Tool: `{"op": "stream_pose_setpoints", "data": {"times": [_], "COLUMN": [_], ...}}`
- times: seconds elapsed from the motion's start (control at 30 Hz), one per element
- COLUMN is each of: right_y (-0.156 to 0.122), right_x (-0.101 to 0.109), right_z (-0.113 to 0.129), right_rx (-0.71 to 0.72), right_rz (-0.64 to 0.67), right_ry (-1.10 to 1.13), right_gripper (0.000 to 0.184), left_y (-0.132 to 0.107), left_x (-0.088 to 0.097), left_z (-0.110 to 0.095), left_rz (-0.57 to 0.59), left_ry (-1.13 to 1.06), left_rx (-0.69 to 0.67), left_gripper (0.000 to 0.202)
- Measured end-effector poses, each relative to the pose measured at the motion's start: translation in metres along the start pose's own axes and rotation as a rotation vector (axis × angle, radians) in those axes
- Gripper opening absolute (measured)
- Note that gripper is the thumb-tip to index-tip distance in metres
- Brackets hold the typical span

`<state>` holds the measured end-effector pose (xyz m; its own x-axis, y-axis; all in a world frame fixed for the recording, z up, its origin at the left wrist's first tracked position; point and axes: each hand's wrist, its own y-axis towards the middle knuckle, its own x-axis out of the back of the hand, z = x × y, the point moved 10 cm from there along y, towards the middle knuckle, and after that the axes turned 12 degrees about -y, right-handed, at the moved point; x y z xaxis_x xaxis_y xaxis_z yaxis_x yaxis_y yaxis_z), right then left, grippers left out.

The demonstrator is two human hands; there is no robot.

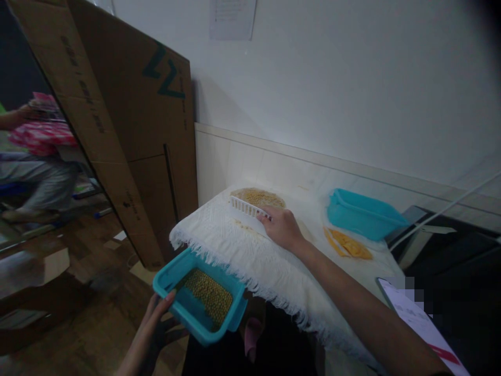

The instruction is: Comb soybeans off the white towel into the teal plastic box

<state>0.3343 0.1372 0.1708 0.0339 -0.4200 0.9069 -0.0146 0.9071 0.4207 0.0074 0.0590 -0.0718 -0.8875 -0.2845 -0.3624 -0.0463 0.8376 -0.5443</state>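
My left hand (158, 313) grips the near left rim of a teal plastic container (186, 316), which hangs tilted just below the table's front edge. Round yellowish beans (211, 297) lie in it, heaped toward its far and right sides. On the table, my right hand (285, 227) is closed on the end of a white slotted plastic piece (246, 213), perhaps a small basket, standing on the cloth. Behind this piece spreads a pile of pale yellow beans (258, 197). A few more beans lie in front of it on the fringed white cloth (223, 245).
Another teal container (360, 214) stands at the table's right, beside a yellow-orange packet (348, 244). A clipboard with paper (415, 313) lies at the right edge, near a white cable (446, 206). A tall cardboard box (136, 120) stands left; beyond it sits another person (35, 172).
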Motion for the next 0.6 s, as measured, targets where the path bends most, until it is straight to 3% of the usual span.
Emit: {"op": "stream_pose_setpoints", "data": {"times": [0.6], "right_y": [-0.006], "right_x": [0.001], "right_z": [0.011], "right_rx": [0.040], "right_rz": [-0.046], "right_ry": [0.046], "right_gripper": [0.027], "left_y": [0.009], "left_x": [0.008], "left_z": [0.007], "left_rz": [-0.028], "left_ry": [0.014], "left_rx": [0.020], "left_gripper": [0.065]}}
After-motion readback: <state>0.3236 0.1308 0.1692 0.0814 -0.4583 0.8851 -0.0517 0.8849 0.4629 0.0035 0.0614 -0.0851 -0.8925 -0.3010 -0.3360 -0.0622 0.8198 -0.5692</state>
